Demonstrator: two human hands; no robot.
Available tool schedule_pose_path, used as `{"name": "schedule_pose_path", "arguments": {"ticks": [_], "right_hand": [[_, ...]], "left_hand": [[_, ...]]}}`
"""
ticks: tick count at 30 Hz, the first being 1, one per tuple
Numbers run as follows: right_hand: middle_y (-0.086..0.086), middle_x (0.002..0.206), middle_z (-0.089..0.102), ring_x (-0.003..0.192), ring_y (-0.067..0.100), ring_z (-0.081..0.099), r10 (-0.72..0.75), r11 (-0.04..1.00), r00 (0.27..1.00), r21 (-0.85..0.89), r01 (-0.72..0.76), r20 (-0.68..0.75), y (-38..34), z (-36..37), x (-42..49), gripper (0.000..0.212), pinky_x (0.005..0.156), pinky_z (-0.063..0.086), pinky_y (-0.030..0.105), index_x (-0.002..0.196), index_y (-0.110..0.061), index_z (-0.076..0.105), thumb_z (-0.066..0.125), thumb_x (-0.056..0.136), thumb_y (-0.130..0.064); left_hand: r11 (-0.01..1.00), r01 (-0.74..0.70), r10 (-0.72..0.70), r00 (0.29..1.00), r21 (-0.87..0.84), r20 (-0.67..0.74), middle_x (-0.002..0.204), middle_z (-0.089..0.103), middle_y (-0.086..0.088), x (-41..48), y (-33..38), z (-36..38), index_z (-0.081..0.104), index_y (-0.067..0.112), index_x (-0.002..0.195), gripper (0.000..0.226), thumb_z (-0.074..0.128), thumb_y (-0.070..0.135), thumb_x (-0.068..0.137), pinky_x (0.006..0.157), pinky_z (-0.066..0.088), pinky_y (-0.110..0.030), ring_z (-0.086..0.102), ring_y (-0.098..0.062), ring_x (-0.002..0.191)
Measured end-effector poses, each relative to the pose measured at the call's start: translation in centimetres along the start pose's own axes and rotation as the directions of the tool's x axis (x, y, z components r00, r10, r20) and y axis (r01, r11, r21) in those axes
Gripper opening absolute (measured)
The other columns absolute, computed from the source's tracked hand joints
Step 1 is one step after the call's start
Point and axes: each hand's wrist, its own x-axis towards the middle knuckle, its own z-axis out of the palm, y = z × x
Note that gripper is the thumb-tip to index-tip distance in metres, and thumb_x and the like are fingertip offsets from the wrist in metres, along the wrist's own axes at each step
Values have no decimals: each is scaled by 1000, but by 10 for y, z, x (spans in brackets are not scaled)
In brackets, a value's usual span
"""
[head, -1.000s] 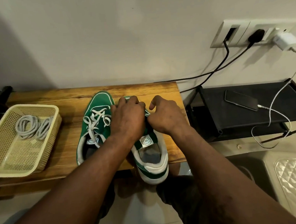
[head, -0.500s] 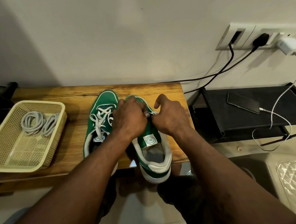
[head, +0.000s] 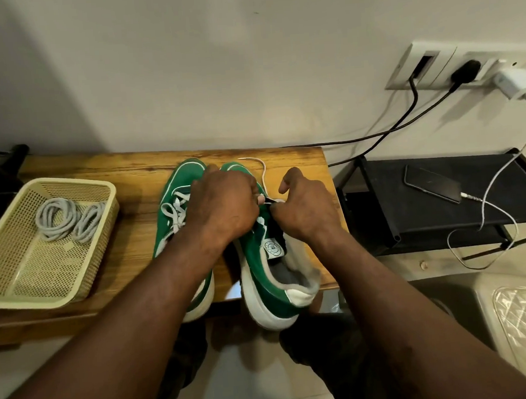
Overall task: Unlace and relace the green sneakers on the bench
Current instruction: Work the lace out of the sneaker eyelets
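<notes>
Two green sneakers with white soles stand side by side on the wooden bench [head: 129, 177]. The left sneaker [head: 175, 211] is laced in white. The right sneaker [head: 267, 280] is tilted, its heel hanging over the bench's front edge. My left hand [head: 224, 205] covers its lace area with curled fingers and pinches the white lace [head: 263, 174], whose free end curls back toward the wall. My right hand [head: 303, 209] grips the sneaker's right side by the eyelets, its index finger raised. The eyelets themselves are hidden under my hands.
A cream plastic basket [head: 84, 286] at the bench's left holds two coiled grey laces [head: 67, 222]. Right of the bench stands a black rack [head: 437, 218] with a phone [head: 432, 184] on a white charging cable. Wall sockets [head: 451, 67] with plugs and black cords are above it.
The right sneaker has tipped onto its side and a free lace end has come out, now trailing behind my hands toward the wall. Both hands stayed on that sneaker.
</notes>
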Motion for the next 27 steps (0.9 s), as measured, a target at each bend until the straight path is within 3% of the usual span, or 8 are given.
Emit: {"name": "schedule_pose_path", "arguments": {"ticks": [4,8,12,15,18,22,25,27], "right_hand": [[5,85,60,77,29,57,-8,998,999,-58,6,-38,1,-2,0,31,51,30,30,108,-20,50,71,87,-28],[7,95,64,86,31,63,43,997,999,-57,-44,-31,7,-7,6,36,68,53,37,114,-17,51,72,85,-25],[8,95,65,85,29,63,20,999,1000,-26,-20,2,6,-6,6,35,63,52,36,112,-19,52,73,85,-25],[4,89,61,79,27,57,15,999,1000,-45,-14,14,1,-4,3,34,51,32,28,115,-18,52,70,87,-21],[4,91,57,81,28,53,14,998,1000,-54,-14,2,-3,-2,1,36,53,30,30,119,-17,52,69,88,-20],[9,100,65,90,31,63,30,999,999,-21,-30,12,-1,-1,1,39,58,38,30,120,-16,53,72,86,-20],[8,99,66,87,29,64,28,1000,999,-9,-27,17,-1,-1,2,37,52,35,28,117,-19,53,73,86,-19],[9,99,65,87,29,63,24,1000,1000,-13,-23,18,-3,1,2,37,53,35,29,118,-19,53,72,87,-19]], "left_hand": [[960,-98,101,995,-264,-1,97,62,10,2,11,-3,77,25,99,12,67,31,101,95,42,-38,51,-21,110],[563,113,-37,993,-819,111,85,73,-7,0,-2,-18,71,9,83,22,62,14,102,84,51,-36,67,-19,80],[939,77,-9,980,-337,198,87,72,-4,5,-6,-21,73,13,86,28,67,37,99,70,48,-34,66,-21,79],[995,11,4,988,-97,154,101,73,0,3,-4,-13,77,22,95,19,71,40,98,79,48,-31,65,-21,92],[911,-62,68,998,-408,1,95,73,-3,2,1,-11,78,14,90,19,71,29,99,83,51,-36,67,-22,89],[540,119,-76,993,-833,93,66,64,-2,0,5,-24,71,6,79,25,67,19,101,62,48,-30,54,-16,54],[890,133,-56,981,-436,185,72,72,0,7,-8,-27,78,18,77,32,73,44,95,66,49,-30,64,-15,65],[978,104,-64,974,-178,218,83,76,1,5,-9,-22,80,25,81,25,74,46,94,72,50,-30,68,-15,76]]}}
